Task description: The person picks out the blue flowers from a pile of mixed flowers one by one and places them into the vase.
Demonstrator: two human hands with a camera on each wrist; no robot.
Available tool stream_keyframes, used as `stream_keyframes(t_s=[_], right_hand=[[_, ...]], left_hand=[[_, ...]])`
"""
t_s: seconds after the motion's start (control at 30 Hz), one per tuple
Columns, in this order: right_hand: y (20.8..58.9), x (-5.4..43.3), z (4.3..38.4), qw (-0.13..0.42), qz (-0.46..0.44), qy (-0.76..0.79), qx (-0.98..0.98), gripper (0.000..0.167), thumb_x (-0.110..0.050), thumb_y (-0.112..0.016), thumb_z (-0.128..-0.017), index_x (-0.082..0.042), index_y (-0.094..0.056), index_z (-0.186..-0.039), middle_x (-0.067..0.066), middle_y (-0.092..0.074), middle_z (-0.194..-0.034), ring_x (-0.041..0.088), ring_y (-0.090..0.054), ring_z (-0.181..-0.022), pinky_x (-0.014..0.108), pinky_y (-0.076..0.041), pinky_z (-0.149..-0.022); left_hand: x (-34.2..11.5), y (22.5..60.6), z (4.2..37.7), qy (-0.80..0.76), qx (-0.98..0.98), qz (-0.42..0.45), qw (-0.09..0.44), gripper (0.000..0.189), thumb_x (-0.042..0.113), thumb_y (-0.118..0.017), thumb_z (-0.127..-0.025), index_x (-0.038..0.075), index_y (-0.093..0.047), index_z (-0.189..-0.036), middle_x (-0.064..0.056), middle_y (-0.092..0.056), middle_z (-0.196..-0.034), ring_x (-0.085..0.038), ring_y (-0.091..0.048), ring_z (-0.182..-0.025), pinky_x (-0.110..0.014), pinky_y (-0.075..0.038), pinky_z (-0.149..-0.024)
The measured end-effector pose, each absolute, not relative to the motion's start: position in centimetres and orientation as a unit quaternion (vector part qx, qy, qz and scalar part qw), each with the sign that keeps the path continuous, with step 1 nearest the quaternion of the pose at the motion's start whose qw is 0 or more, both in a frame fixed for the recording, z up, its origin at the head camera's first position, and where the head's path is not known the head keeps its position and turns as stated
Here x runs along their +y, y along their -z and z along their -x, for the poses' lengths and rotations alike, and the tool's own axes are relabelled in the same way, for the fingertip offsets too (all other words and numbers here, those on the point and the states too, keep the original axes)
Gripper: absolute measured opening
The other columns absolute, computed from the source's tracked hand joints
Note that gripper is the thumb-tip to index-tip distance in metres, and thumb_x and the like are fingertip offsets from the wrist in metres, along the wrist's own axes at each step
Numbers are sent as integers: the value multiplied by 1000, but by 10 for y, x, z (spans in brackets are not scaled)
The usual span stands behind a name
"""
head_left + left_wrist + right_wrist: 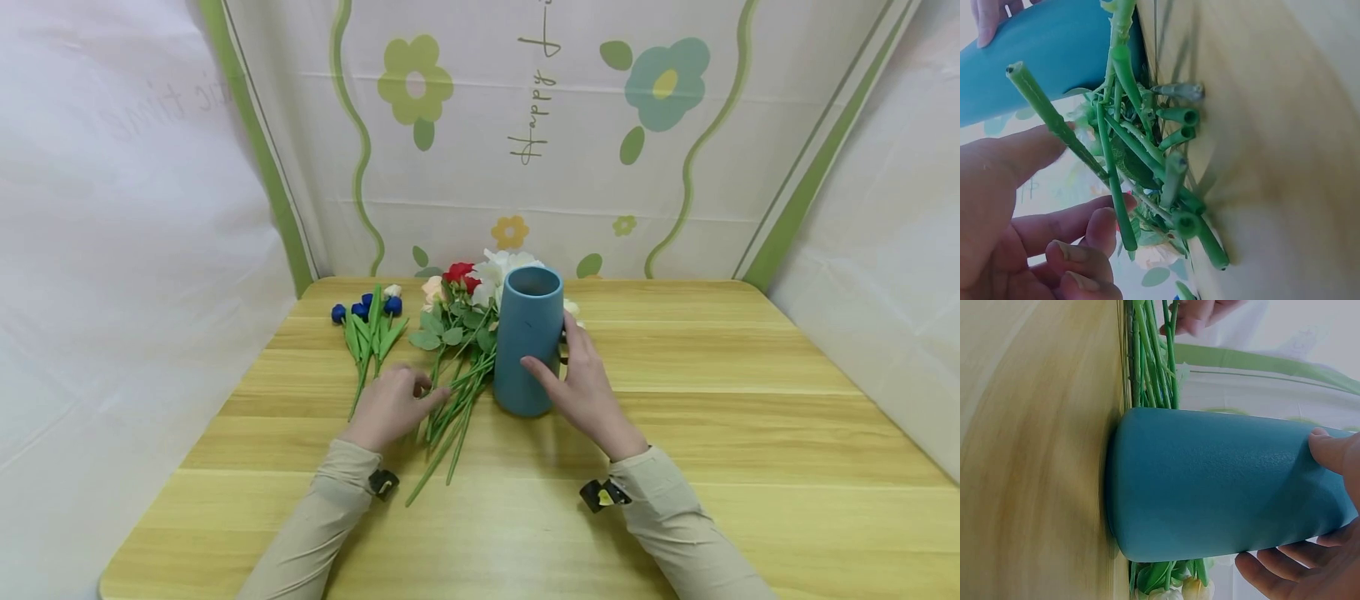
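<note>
A tall blue vase (529, 350) stands upright on the table with its round mouth facing up. My right hand (588, 392) grips its right side, thumb across the front and fingers round the far side, as the right wrist view also shows. To the left of the vase lies a bunch of artificial flowers with green stems (457, 417), a red bloom (461, 275) and white blooms (495, 275). My left hand (393, 406) is at the stems' lower part, thumb and forefinger apart beside them. Its other fingers are loosely bent in the left wrist view.
Blue tulips (360, 309) with green leaves lie left of the bunch, one pale bloom (392, 291) among them. Behind the wooden table (712, 417) hangs a printed cloth (525, 108). White cloth also hangs at both sides.
</note>
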State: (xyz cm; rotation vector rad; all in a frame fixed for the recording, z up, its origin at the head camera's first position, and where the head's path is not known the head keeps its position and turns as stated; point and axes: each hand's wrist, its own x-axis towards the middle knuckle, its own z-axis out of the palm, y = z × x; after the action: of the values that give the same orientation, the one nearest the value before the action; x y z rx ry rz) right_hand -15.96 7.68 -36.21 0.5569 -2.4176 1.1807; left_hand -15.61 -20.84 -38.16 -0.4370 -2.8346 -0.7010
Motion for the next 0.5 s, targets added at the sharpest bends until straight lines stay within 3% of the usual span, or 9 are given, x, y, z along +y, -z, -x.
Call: stream_keyframes(t_s=[0.2, 0.3, 0.37, 0.5], right_hand=[[362, 77, 159, 202, -203, -420, -861, 88, -38, -70, -92, -1, -19, -155, 23, -39, -143, 37, -43, -128, 56, -39, -100], [362, 77, 159, 203, -204, -420, -861, 88, -38, -70, -92, -1, -19, -155, 23, -39, -144, 37, -43, -129, 56, -38, -100], [362, 77, 159, 202, -204, -421, -861, 88, -38, -70, -92, -2, -19, -155, 23, -38, -145, 37, -42, -130, 56, -38, -101], [362, 77, 159, 202, -203, -421, -861, 89, -38, -69, -92, -2, -18, -155, 22, -38, -145, 37, -42, -130, 56, -38, -101]], left_hand=[[-220, 376, 161, 267, -950, 110, 121, 49, 51, -51, -100, 11, -75, -84, 0, -59, -76, -16, -53, -68, -34, -45, -59], [-233, 372, 162, 275, -949, 64, 141, 47, 45, -50, -102, 7, -71, -81, -5, -60, -77, -20, -54, -66, -35, -45, -59], [-243, 369, 162, 275, -950, 18, 148, 41, 37, -54, -101, 5, -71, -83, -6, -62, -76, -19, -54, -62, -34, -44, -54], [-264, 368, 162, 264, -955, -72, 110, 39, 27, -56, -97, 7, -60, -63, -1, -50, -56, -13, -41, -44, -26, -30, -38]])
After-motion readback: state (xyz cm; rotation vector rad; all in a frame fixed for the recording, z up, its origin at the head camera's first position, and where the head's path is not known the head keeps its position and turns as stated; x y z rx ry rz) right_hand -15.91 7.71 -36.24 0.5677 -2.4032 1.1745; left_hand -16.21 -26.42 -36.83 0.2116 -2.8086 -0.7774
